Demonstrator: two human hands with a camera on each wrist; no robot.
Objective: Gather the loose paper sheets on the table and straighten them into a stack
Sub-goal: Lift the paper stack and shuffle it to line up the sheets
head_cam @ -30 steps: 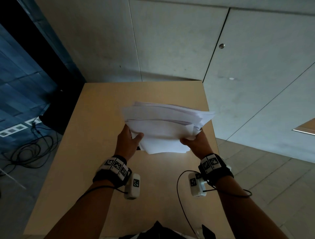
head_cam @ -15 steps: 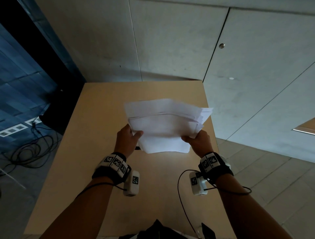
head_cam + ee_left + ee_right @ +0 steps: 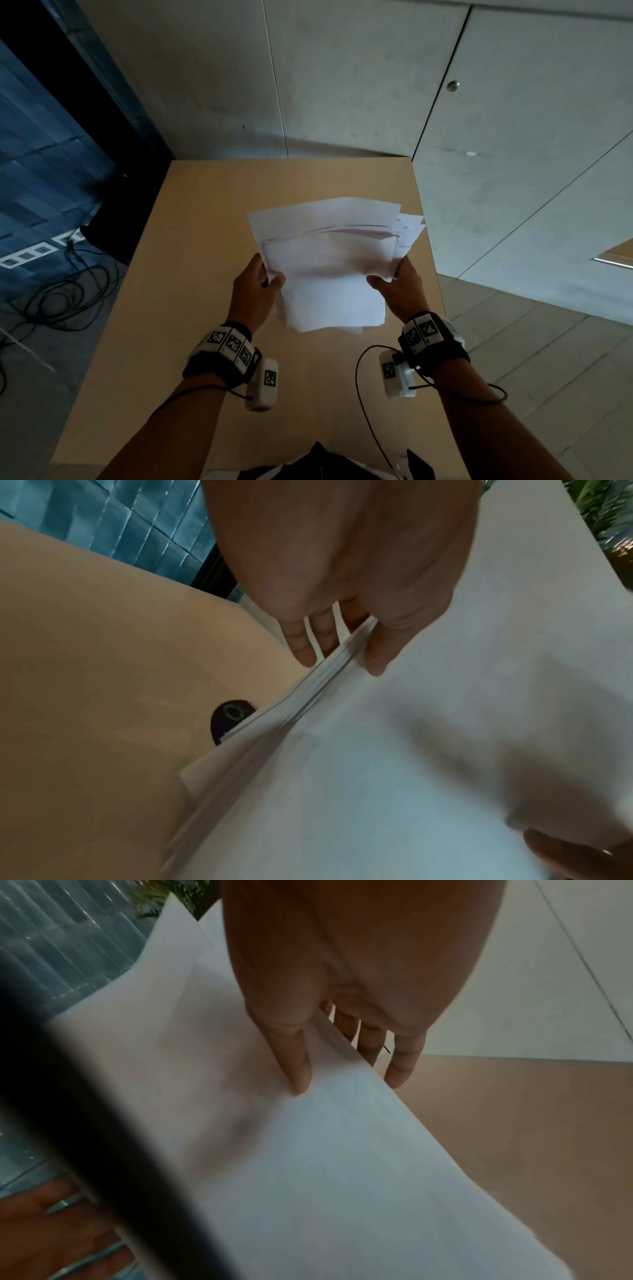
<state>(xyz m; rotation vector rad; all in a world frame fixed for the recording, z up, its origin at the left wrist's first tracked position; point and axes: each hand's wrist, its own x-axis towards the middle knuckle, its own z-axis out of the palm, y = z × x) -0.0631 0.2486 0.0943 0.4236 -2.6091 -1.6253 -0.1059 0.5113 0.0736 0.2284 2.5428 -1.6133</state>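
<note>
A bundle of white paper sheets [image 3: 329,260] is held tilted above the tan table [image 3: 191,274], its edges uneven and several corners poking out at the upper right. My left hand [image 3: 255,289] grips the bundle's left edge, thumb on the near face, fingers behind. My right hand [image 3: 397,286] grips the right edge the same way. In the left wrist view the left hand [image 3: 339,653] pinches the fanned sheet edges [image 3: 291,710]. The right wrist view has my right hand [image 3: 346,1069] with its thumb pressed on the top sheet [image 3: 308,1150].
A small dark round object [image 3: 229,718] lies on the table under the sheets. A grey wall [image 3: 342,85] stands right behind the table's far edge. Cables [image 3: 58,301] lie on the floor to the left. The table's right edge drops to a tiled floor [image 3: 548,342].
The bundle has tipped up from nearly flat to more upright, facing me. Both hands kept their grip and moved slightly closer together.
</note>
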